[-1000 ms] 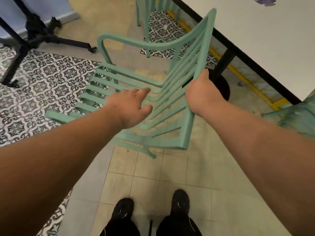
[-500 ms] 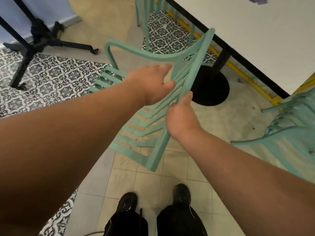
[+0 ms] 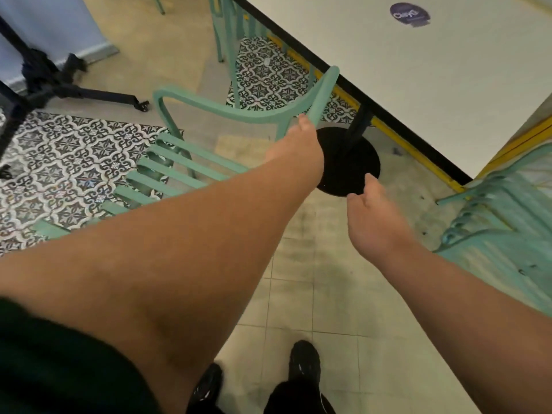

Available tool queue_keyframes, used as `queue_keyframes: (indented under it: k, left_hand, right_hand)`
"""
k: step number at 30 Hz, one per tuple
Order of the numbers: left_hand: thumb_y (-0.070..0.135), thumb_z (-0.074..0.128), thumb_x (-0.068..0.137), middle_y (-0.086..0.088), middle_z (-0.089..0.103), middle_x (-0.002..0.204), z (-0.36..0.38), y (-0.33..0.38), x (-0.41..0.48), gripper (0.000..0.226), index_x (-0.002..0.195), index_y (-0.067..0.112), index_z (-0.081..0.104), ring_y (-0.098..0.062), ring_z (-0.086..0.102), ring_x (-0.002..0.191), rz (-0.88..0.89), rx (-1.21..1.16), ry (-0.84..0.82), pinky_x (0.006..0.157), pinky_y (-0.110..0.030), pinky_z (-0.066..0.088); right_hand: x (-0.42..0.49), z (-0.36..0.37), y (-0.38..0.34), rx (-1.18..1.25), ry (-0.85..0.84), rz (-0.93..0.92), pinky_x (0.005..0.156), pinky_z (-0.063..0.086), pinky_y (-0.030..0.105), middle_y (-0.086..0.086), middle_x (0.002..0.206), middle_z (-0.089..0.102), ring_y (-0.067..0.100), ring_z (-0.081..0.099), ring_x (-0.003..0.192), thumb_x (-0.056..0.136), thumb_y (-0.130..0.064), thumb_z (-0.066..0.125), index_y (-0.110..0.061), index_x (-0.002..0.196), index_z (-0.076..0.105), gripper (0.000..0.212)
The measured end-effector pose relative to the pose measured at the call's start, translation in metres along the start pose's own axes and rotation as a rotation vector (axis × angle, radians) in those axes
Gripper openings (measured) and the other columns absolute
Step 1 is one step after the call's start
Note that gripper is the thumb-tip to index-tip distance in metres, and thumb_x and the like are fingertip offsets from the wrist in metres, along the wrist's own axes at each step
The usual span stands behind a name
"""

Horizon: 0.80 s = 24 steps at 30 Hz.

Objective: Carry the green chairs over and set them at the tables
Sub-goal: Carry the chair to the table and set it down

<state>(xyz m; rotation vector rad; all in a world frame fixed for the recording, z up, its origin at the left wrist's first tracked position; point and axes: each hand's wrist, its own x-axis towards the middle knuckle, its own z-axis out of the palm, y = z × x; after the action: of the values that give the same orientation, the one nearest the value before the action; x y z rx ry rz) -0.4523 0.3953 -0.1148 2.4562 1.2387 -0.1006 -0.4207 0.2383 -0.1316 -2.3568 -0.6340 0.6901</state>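
A green slatted chair [image 3: 191, 162] stands on the floor in front of me, its curved back close to the edge of the white table [image 3: 433, 85]. My left hand [image 3: 295, 144] reaches across and grips the chair's back near its right upright; the fingers are hidden behind the hand. My right hand [image 3: 370, 213] hovers free to the right of the chair with fingers relaxed, over the floor near the table's black round base [image 3: 349, 162]. It holds nothing.
Another green chair [image 3: 507, 222] stands at the right edge, and a third green chair [image 3: 227, 40] at the table's far side. A black wheeled stand [image 3: 47, 85] occupies the upper left. My black shoes [image 3: 304, 363] stand on plain tiles.
My right hand has let go of the chair's back and swung right. My left hand has moved from the seat side to the back's upper end and grips it.
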Motion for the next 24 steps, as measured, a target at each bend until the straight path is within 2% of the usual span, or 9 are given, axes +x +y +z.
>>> queue_keyframes:
  k: [2, 4, 6, 8, 11, 14, 18, 21, 24]
  left_hand:
    - [0.001, 0.043, 0.097, -0.01, 0.039, 0.154, 0.007, -0.004, 0.002, 0.076, 0.16, 0.005, 0.0, -0.034, 0.056, 0.126, 0.05, 0.067, 0.035, 0.091, -0.046, 0.048]
    - [0.0, 0.042, 0.098, -0.012, 0.04, 0.152, 0.01, -0.005, 0.003, 0.075, 0.159, 0.003, 0.0, -0.034, 0.057, 0.124, 0.076, 0.084, 0.043, 0.092, -0.046, 0.049]
    - [-0.001, 0.043, 0.098, -0.013, 0.039, 0.152, 0.009, -0.006, 0.0, 0.074, 0.16, 0.002, 0.002, -0.036, 0.057, 0.124, 0.085, 0.062, 0.042, 0.094, -0.046, 0.049]
    - [-0.002, 0.046, 0.097, -0.014, 0.039, 0.152, 0.008, -0.007, -0.007, 0.077, 0.16, 0.003, 0.003, -0.037, 0.057, 0.123, 0.091, 0.047, 0.037, 0.094, -0.047, 0.049]
    - [-0.003, 0.05, 0.094, -0.012, 0.041, 0.15, 0.011, -0.01, -0.022, 0.083, 0.16, 0.006, 0.001, -0.037, 0.058, 0.122, 0.109, 0.057, 0.014, 0.089, -0.048, 0.049]
    - [-0.001, 0.05, 0.093, -0.012, 0.036, 0.154, 0.017, -0.012, -0.039, 0.086, 0.16, 0.005, -0.003, -0.036, 0.056, 0.124, 0.165, 0.061, -0.03, 0.091, -0.048, 0.05]
    - [0.003, 0.049, 0.094, -0.01, 0.03, 0.157, 0.024, -0.019, -0.064, 0.087, 0.16, 0.006, -0.008, -0.034, 0.056, 0.124, 0.245, 0.087, -0.068, 0.084, -0.047, 0.049]
    - [0.004, 0.048, 0.094, -0.012, 0.032, 0.155, 0.028, -0.028, -0.083, 0.087, 0.159, 0.005, -0.009, -0.033, 0.059, 0.117, 0.317, 0.145, -0.085, 0.072, -0.042, 0.042]
    - [0.006, 0.049, 0.094, -0.012, 0.037, 0.151, 0.025, -0.042, -0.101, 0.087, 0.159, 0.005, -0.009, -0.031, 0.062, 0.108, 0.366, 0.205, -0.083, 0.067, -0.038, 0.039]
  right_hand:
    - [0.007, -0.005, 0.004, -0.038, 0.007, 0.006, 0.103, 0.028, 0.029, 0.006, 0.161, 0.033, 0.025, 0.033, 0.146, 0.105, -0.028, 0.034, -0.025, 0.161, 0.012, 0.061]
    - [0.014, -0.009, 0.002, -0.074, 0.01, -0.02, 0.11, 0.033, 0.036, 0.009, 0.156, 0.041, 0.027, 0.041, 0.141, 0.106, -0.028, 0.035, -0.023, 0.161, 0.014, 0.06]
    - [0.022, -0.013, -0.006, -0.132, 0.019, -0.061, 0.112, 0.033, 0.038, 0.01, 0.157, 0.038, 0.027, 0.041, 0.141, 0.106, -0.027, 0.038, -0.022, 0.161, 0.017, 0.058]
    - [0.033, -0.019, -0.016, -0.18, 0.038, -0.117, 0.111, 0.034, 0.038, 0.012, 0.157, 0.038, 0.028, 0.041, 0.141, 0.105, -0.023, 0.039, -0.019, 0.159, 0.024, 0.056]
    - [0.046, -0.028, -0.031, -0.277, 0.078, -0.244, 0.109, 0.041, 0.043, 0.015, 0.147, 0.048, 0.031, 0.047, 0.134, 0.103, -0.019, 0.041, -0.017, 0.151, 0.039, 0.049]
    - [0.05, -0.035, -0.039, -0.354, 0.116, -0.336, 0.114, 0.031, 0.042, 0.019, 0.151, 0.043, 0.033, 0.039, 0.14, 0.105, -0.02, 0.042, -0.012, 0.154, 0.035, 0.051]
    - [0.05, -0.035, -0.045, -0.462, 0.116, -0.479, 0.108, 0.032, 0.041, 0.025, 0.138, 0.052, 0.036, 0.044, 0.13, 0.104, -0.017, 0.045, 0.001, 0.14, 0.049, 0.041]
    - [0.05, -0.03, -0.043, -0.533, 0.052, -0.521, 0.117, 0.026, 0.044, 0.02, 0.148, 0.046, 0.034, 0.033, 0.14, 0.105, -0.022, 0.044, -0.003, 0.149, 0.043, 0.047]
    - [0.046, -0.024, -0.039, -0.59, 0.01, -0.568, 0.118, 0.024, 0.044, 0.018, 0.146, 0.047, 0.032, 0.032, 0.14, 0.105, -0.023, 0.045, -0.004, 0.148, 0.045, 0.047]
